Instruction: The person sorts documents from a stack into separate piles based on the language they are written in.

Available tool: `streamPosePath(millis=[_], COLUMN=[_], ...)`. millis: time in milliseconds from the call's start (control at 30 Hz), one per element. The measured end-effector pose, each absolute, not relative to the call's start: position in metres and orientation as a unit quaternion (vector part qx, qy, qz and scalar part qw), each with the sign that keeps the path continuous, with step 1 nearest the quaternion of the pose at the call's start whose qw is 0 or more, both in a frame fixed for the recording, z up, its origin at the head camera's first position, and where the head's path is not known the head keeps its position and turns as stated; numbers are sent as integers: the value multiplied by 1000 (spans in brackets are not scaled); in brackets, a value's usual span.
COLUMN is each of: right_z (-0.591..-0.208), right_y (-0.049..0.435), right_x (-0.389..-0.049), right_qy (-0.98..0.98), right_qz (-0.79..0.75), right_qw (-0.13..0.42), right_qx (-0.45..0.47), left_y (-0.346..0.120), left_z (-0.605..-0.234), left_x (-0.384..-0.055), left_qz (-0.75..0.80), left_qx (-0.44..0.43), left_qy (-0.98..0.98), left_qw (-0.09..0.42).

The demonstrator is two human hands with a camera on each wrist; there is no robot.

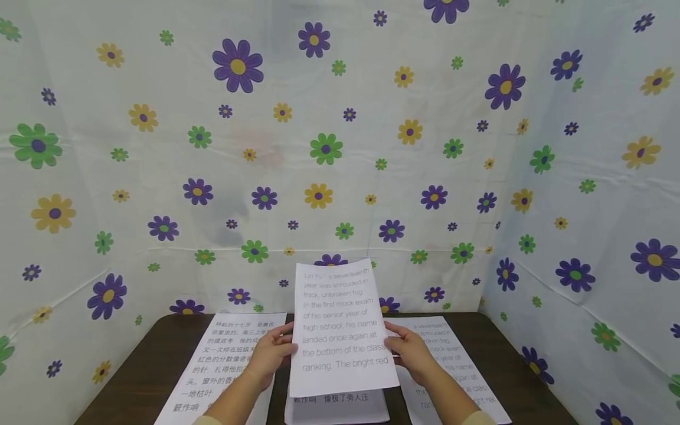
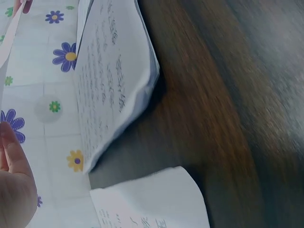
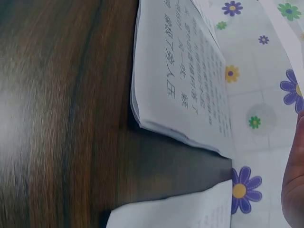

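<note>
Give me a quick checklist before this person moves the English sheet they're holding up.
1. Left grip: the left hand pinches the raised English sheet by its left edge: ok.
2. Right grip: the right hand pinches the opposite edge: ok.
3. Sheet lifted off the middle stack, which shows Chinese print on top: ok.
4. View of the English page on the right unblocked: not ok, the right forearm crosses it.
5. Only one sheet held: cannot tell.

Sheet above middle stack.
</note>
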State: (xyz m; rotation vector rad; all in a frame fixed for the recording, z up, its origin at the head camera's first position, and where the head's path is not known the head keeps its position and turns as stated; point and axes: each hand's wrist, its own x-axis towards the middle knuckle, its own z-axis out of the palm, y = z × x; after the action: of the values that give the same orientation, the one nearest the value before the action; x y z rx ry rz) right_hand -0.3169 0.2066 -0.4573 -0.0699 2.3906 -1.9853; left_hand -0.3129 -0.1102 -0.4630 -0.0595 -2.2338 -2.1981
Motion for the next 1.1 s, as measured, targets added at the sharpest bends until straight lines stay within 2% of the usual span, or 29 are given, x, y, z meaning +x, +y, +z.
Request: streamPosePath(millis=[333,1100], right_z=[-452,-445], right_y=[236,310], right_x=[-311,-302], right_qy=[768,794], right_qz=[-639,-601], right_qw=[-19,-44], right_qx=[23,88], left_y=[-80,-4], left_z=[-452,-446], left_x=[-313,-318], left_qz=[-701,-711], left_qx=[-50,-69], left_qy=[-711,-698], left_qw=[-18,-57])
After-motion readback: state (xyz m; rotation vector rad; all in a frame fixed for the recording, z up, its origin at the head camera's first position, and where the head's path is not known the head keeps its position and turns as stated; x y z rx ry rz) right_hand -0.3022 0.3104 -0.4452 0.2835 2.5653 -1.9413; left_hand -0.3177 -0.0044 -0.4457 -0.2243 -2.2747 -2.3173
